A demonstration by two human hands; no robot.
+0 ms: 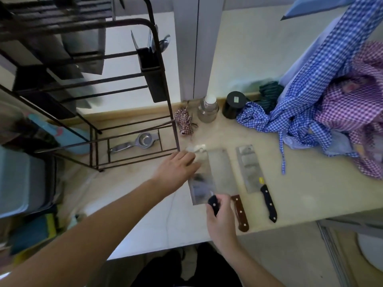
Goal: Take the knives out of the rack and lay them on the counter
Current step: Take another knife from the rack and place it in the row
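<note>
Holding a black-handled cleaver [202, 189] by its handle, the right hand [220, 220] has its fingers wrapped tight around the grip, while the broad blade lies low over the counter [300, 193], partly overlapping the blade of a brown-handled cleaver [228, 179] already lying there. The left hand [178, 170] is spread flat with nothing in it, fingertips resting at the far edge of the held blade as if to steady it. Just to the right, a third cleaver [251, 170] with a black riveted handle lies flat and apart from the others. The dark wire rack [157, 79] stands to the left on the counter; blurred dark shapes hang in its upper part, and whether they are more knives I cannot tell.

My worry is the left fingertips: they sit right by the blade, and a slide of the steel could nick them. Setting this blade on top of the other could also let it skate toward the counter's near edge, where the handles already reach close
</note>
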